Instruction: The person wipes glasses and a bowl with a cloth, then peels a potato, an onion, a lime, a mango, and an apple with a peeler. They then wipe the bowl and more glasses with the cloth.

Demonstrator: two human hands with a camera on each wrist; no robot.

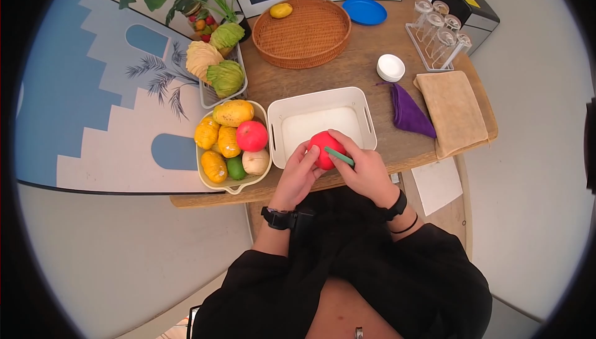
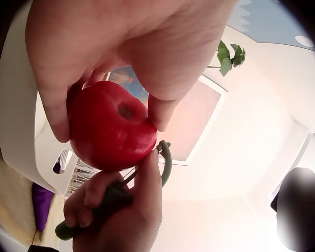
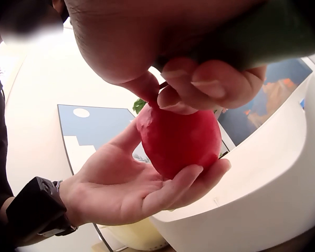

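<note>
In the head view my left hand (image 1: 297, 177) grips a red apple (image 1: 319, 141) over the near edge of a white plastic bin (image 1: 292, 104). My right hand (image 1: 366, 174) holds a green-handled peeler (image 1: 340, 156) against the fruit. Seen from the left wrist, the apple (image 2: 107, 134) sits between thumb and fingers, its stem hollow facing the camera. The peeler's curved green head (image 2: 167, 165) is right at its lower side, close to the right thumb. From the right wrist, the left fingers (image 3: 184, 184) cup the apple (image 3: 181, 142) from below.
Left of the bin stands a cream basket (image 1: 218, 185) of mixed fruit; behind it, a grey crate (image 1: 208, 99) holds leafy heads. A wicker tray (image 1: 301, 38), blue plate (image 1: 365, 12), white bowls (image 1: 390, 67), purple cloth (image 1: 410, 112), tan towel (image 1: 452, 112) and glass rack (image 1: 439, 35) lie around.
</note>
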